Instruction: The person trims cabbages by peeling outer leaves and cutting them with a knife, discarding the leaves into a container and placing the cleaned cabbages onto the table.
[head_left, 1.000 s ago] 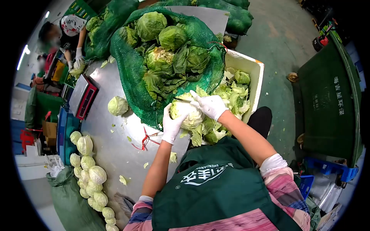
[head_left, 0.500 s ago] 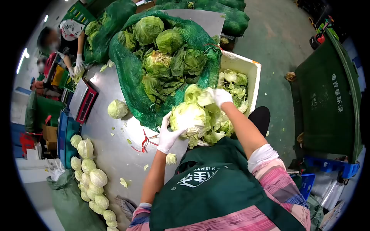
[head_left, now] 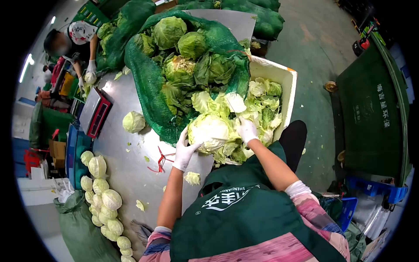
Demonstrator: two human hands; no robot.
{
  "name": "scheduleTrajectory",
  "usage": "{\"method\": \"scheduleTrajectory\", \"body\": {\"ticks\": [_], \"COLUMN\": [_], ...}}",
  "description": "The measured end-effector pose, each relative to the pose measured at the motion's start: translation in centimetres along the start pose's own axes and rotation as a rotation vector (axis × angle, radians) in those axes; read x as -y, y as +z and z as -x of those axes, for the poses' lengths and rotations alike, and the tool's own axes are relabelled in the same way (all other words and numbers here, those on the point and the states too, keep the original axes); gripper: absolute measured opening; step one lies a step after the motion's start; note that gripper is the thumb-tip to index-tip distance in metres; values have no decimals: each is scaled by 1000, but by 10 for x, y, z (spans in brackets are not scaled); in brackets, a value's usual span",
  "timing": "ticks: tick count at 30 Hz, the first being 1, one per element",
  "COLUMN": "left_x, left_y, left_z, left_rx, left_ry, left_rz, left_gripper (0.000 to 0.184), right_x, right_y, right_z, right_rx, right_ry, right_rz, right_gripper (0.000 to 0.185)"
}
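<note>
A pale cabbage [head_left: 208,132] with loosened outer leaves is held low over the table beside the foam box. My left hand [head_left: 184,150], in a white glove, grips its left side, thumb across the front. At its right side my gloved right hand [head_left: 247,130] has its fingers closed on a cabbage leaf [head_left: 233,124], partly hidden by the fingers. Torn leaves [head_left: 266,102] fill the white foam box [head_left: 286,94] at my right. Just beyond the held cabbage, an opened green mesh bag [head_left: 142,94] contains several leafy cabbages [head_left: 169,33].
One trimmed cabbage [head_left: 133,122] sits on the metal table [head_left: 126,170], near red ties [head_left: 161,159] and leaf scraps. Several pale cabbages [head_left: 111,200] line the left edge. A scale [head_left: 97,115] stands beyond, near a co-worker [head_left: 80,41]. A green bin [head_left: 371,105] is at right.
My right hand has come down and closer to me, from the upper leaf to the cabbage's right side. Leaves now stand spread behind the cabbage. My left hand keeps its hold.
</note>
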State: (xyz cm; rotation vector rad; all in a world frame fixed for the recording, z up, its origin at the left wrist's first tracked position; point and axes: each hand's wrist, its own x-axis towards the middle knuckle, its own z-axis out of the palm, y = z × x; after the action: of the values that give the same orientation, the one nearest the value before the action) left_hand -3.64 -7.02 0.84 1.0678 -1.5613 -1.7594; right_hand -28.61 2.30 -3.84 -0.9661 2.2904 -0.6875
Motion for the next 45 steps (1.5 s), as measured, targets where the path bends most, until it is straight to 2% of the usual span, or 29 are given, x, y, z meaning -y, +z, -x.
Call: {"method": "scheduleTrajectory", "body": {"ticks": [2, 3, 4, 6, 7, 8, 9, 10, 12, 13, 14, 16, 17, 18, 20, 24, 26, 28, 30, 32, 33, 36, 38, 40, 42, 44, 45], "left_x": [-2, 0, -11, -32, -29, -21, -27, -32, -34, -37, -35, -35, -36, -30, -35, -33, -30, -30, -32, -35, -34, -31, -17, -14, -20, -4, 0], "left_y": [-4, -4, -1, 4, 3, 1, 4, 7, 15, 23, 27, 48, 59, 62, 63, 64, 71, 75, 78, 79, 79, 71, 57, 43, 32, 18, 17], "left_z": [2, 6, 9, 9, 3, -8, -14, -21, -34, -37, -42, -36, -29, -26, -22, -24, -20, -18, -15, -13, -11, -7, -8, 4, 20, 31, 38], "left_rx": [-72, -150, -155, -173, -137, -69, -54, -37, -150, -271, -316, -289, -273, -283, -251, -234, -269, -267, -266, -270, -264, -254, -212, -163, -49, -25, -44], "left_ry": [-53, -125, -129, -275, -211, -53, 74, 202, 224, 207, 86, 31, 35, 84, 91, 91, 157, 192, 219, 163, 177, 170, 160, 153, 89, 162, 78], "left_rz": [43, 95, 96, 79, 16, -53, -213, -373, -423, -479, -426, -602, -734, -749, -616, -651, -702, -727, -716, -700, -702, -694, -503, -455, -71, -69, -18], "left_gripper": [79, 76, 76, 70, 67, 70, 72, 73, 77, 74, 80, 96, 112, 115, 115, 116, 118, 119, 119, 119, 119, 118, 118, 114, 110, 107, 108], "right_x": [-33, -27, -21, -5, 14, 36, 51, 71, 65, 63, 61, 62, 60, 60, 78, 91, 91, 92, 93, 96, 86, 85, 82, 64, 22, -13, -14], "right_y": [9, 2, -1, -6, -19, -34, -40, -54, -39, -34, -28, -26, -28, -31, -53, -56, -50, -53, -63, -72, -64, -63, -63, -58, -45, -18, -13], "right_z": [5, 12, 16, 22, 23, 19, 17, 21, 3, 6, 10, 29, 33, 35, 39, 31, 19, 6, -5, -12, -24, -35, -30, -27, -37, -24, -16], "right_rx": [5, 46, 53, -233, -162, -95, -129, -38, 122, 78, 32, -24, -3, 18, 34, 66, 51, 169, 242, 265, 186, 220, 206, 200, 218, 161, 152], "right_ry": [4, 112, 112, -73, -108, -144, -239, -212, -279, -269, -263, -323, -343, -366, -363, -407, -442, -490, -453, -266, -237, -201, -231, -261, -74, 45, 42], "right_rz": [46, 33, 36, -126, -195, -266, -193, -99, -15, -29, -42, 15, 38, 61, 126, 275, 347, 325, 352, 224, 143, 209, 237, 268, 335, 296, 332], "right_gripper": [44, 53, 53, 64, 67, 69, 68, 66, 62, 61, 59, 58, 58, 58, 60, 62, 64, 64, 64, 66, 72, 67, 65, 63, 59, 58, 59]}}
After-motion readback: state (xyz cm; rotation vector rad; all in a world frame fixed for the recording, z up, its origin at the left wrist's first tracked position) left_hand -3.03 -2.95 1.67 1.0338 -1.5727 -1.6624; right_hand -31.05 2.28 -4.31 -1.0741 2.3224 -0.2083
